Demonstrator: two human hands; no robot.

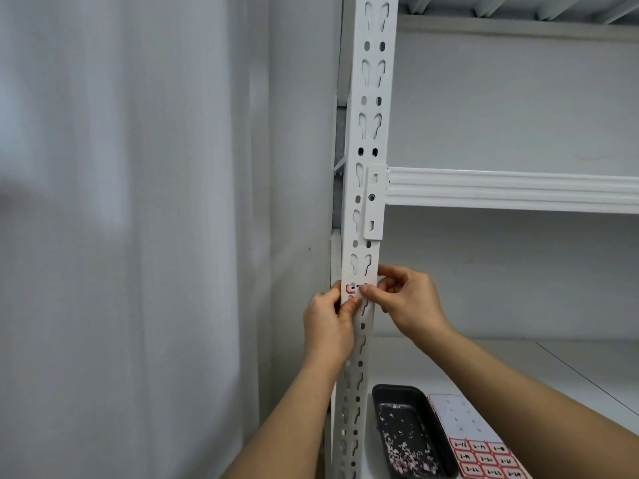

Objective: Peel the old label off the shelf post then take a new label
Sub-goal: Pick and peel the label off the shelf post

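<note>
A white slotted shelf post [371, 133] runs up the middle of the view. A small label with a red border and dark writing [353, 289] sits on it at hand height. My right hand [408, 302] pinches the label's right end between thumb and forefinger. My left hand [328, 323] grips the post's left edge, its thumb pressed just under the label. A sheet of red-bordered labels [484, 456] lies on the lower shelf at the bottom right.
A black tray [408, 430] holding several torn paper scraps stands on the lower shelf [518, 375] beside the label sheet. A white crossbeam [511, 190] juts right from the post above my hands. A pale wall [138, 202] fills the left.
</note>
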